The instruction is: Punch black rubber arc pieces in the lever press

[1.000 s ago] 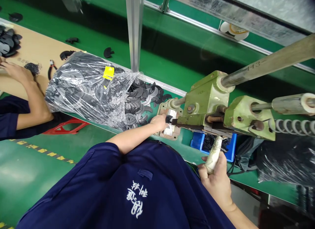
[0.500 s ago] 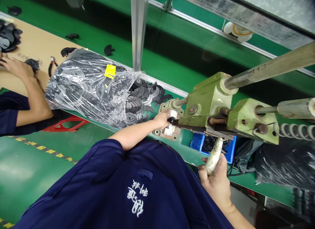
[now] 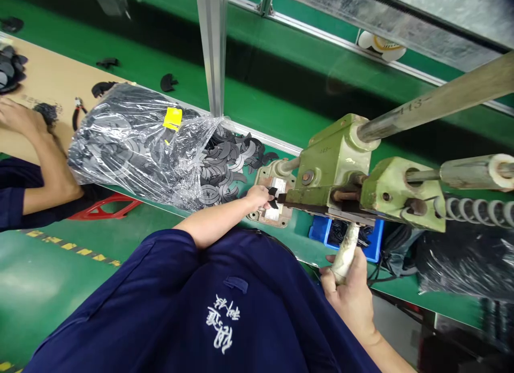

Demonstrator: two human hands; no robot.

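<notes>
Two hands work close in: the right hand wraps fully round a white lever handle, while the left hand pinches a small black piece, light, seemingly flexible and best held by its edge, at the mouth of a green hand press, near a loose heap of like pieces.

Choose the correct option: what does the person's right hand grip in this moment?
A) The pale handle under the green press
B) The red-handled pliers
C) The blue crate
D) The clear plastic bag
A. The right hand is closed around the pale handle, which extends down from the green press.
</notes>
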